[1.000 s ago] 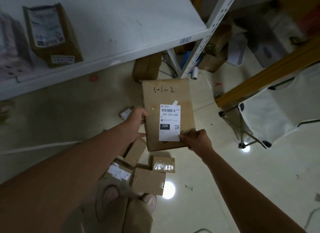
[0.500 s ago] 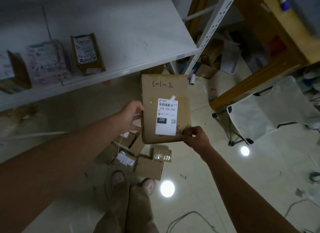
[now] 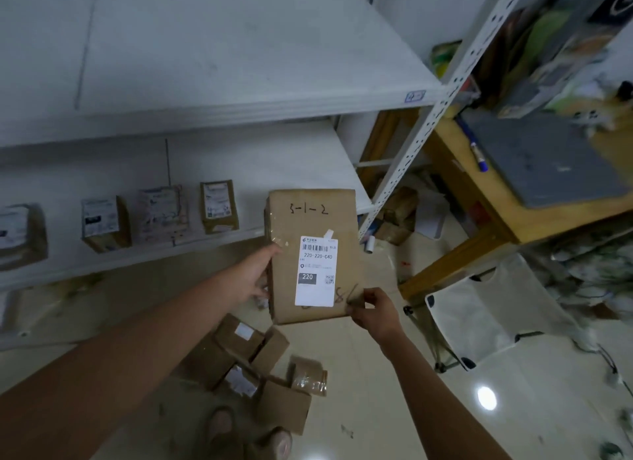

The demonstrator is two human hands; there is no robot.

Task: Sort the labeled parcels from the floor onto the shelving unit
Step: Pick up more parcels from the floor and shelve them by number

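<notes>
Parcel (image 3: pixel 308 219) label (image 3: pixel 317 290) fine print unreadable (large digits aside), leftmost shelf box (image 3: pixel 17 237) cropped, table clutter (image 3: pixel 565 48) blurred

We held both bare arms out toward the centre of the frame, the left forearm rising from the lower left and the right from the lower right. Our left hand (image 3: pixel 253 278) gripped the left edge of the parcel (image 3: pixel 315 219), thumb on its front and fingers hidden behind. Our right hand (image 3: pixel 375 314) pinched its lower right corner with thumb and curled fingers.
</notes>
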